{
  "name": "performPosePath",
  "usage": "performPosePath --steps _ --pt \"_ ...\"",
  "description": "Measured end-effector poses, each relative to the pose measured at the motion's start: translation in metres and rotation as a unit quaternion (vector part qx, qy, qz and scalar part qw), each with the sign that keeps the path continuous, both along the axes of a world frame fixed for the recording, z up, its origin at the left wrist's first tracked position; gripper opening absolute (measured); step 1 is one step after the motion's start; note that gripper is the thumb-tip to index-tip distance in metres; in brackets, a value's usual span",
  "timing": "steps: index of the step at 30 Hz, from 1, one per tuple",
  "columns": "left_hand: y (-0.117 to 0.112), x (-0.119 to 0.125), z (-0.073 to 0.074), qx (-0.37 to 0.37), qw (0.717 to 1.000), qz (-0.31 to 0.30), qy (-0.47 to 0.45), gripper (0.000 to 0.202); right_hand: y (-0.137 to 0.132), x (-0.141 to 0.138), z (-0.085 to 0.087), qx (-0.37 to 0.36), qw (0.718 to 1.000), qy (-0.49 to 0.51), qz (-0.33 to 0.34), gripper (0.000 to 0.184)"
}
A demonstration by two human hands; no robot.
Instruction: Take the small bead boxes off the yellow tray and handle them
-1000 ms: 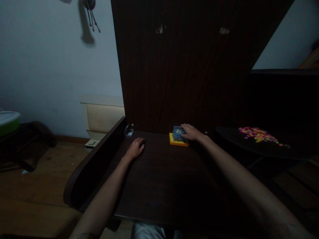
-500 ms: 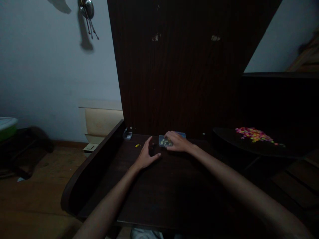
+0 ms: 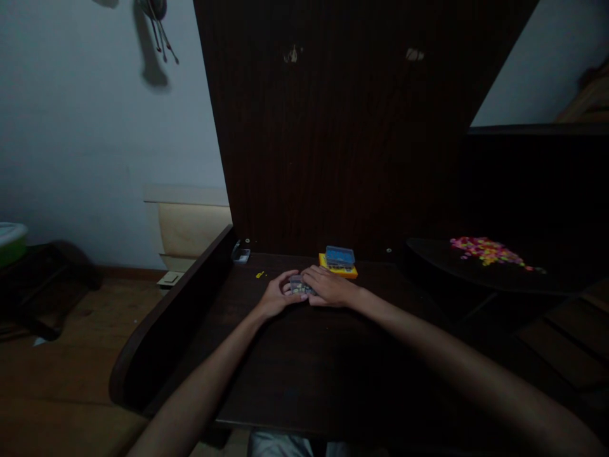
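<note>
Between my two hands is a small clear plastic box (image 3: 299,287) with pale little pieces inside, low over the dark tabletop. My left hand (image 3: 276,297) curves around its left side, thumb along the near edge. From the right, my right hand (image 3: 328,287) closes over the box and covers much of it. Just behind my right hand lies a yellow box (image 3: 351,273), with a blue-looking clear box (image 3: 340,256) on top of it. Small yellow pieces (image 3: 259,275) lie on the table left of my left hand.
A small clear container (image 3: 241,256) stands at the table's back left corner, beside the raised side panel (image 3: 171,317). On a dark curved shelf (image 3: 428,254) to the right is a pile of bright pink and yellow pieces (image 3: 490,251). A tall dark panel (image 3: 333,139) rises behind.
My right hand has brought the clear box left and nearer, to my left hand, which now closes around it. The yellow box and blue-looking box are uncovered. The view has shifted slightly.
</note>
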State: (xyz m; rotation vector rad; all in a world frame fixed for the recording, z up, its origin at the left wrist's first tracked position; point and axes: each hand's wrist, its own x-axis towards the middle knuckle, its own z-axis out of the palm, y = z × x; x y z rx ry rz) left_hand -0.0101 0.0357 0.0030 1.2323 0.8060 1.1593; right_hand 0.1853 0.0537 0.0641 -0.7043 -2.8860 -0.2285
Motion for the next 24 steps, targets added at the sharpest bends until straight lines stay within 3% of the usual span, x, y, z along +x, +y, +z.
performPosePath --steps 12,17,24 --pt "-0.003 0.0 0.007 -0.027 0.998 0.049 -0.01 0.072 -0.007 -0.013 0.003 0.137 0.986 -0.096 0.01 0.031" --pt "-0.003 -0.003 0.006 -0.031 0.999 0.023 0.009 0.077 -0.007 -0.014 0.008 0.08 0.99 -0.111 -0.014 0.032" --pt "0.0 -0.009 0.014 -0.012 0.999 0.049 -0.019 0.074 0.0 -0.005 0.027 0.011 1.0 0.0 0.0 0.044"
